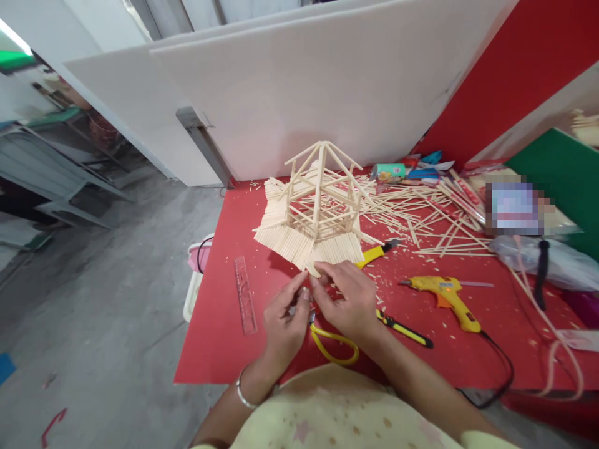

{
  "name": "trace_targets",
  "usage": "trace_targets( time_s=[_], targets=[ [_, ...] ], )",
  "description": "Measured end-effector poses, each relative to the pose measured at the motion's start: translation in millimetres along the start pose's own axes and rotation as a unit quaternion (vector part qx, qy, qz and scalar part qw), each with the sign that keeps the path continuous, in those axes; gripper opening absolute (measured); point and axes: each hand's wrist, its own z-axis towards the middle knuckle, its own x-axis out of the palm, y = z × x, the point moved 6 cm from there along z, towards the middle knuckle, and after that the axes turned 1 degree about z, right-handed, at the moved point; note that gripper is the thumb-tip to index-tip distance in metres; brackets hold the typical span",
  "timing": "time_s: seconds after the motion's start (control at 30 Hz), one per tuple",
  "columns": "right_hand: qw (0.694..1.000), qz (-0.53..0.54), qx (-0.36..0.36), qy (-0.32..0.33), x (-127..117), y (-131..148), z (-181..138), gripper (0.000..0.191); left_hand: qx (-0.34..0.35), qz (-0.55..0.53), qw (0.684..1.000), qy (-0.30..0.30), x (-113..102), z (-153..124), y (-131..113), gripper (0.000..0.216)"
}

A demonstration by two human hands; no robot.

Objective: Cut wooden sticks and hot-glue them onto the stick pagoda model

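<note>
A pavilion-like model made of pale wooden sticks (285, 240) stands before me, with an open frame on top and a flared skirt of close-set sticks below. At its near corner, my right hand (349, 299) pinches the stick edge between thumb and finger. My left hand (286, 312) meets it there, its fingertips closed together; whatever they hold is too small to make out. Under the hands lies a tool with a yellow loop handle (336, 355), its front part mostly hidden. A yellow-handled cutter (374, 254) rests beside the model's right edge.
A yellow glue gun (442, 293) with its cord lies right, near a yellow-black utility knife (405, 329). A clear ruler (246, 296) lies left. Loose sticks (416, 212), plastic bags (547, 259) and scraps cover the red table's (210, 349) back right. White boards (299, 87) stand behind.
</note>
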Motion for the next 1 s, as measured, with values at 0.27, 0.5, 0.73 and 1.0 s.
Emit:
trace_targets(
  time_s=[0.27, 0.5, 0.73, 1.0],
  targets=[
    [1.000, -0.001, 0.008, -0.001, -1.1, -1.1, -1.2, 0.029, 0.018, 0.007, 1.000, 0.003, 0.7, 0.9, -4.0, 0.035],
    [1.000, -0.005, 0.010, 0.007, -0.1, -1.4, -2.2, 0.027, 0.016, 0.018, 1.000, -0.007, -0.2, 0.9, -1.9, 0.036],
    [1.000, 0.003, 0.009, -0.001, -2.7, 1.1, -1.3, 0.027, 0.008, 0.008, 1.000, -0.005, 0.5, 0.6, 2.1, 0.036],
    [1.000, 0.010, -0.004, 0.010, -2.6, 6.1, -0.7, 0.015, -0.007, -0.006, 1.000, -0.006, 0.4, 0.0, 4.5, 0.035]
  ],
)
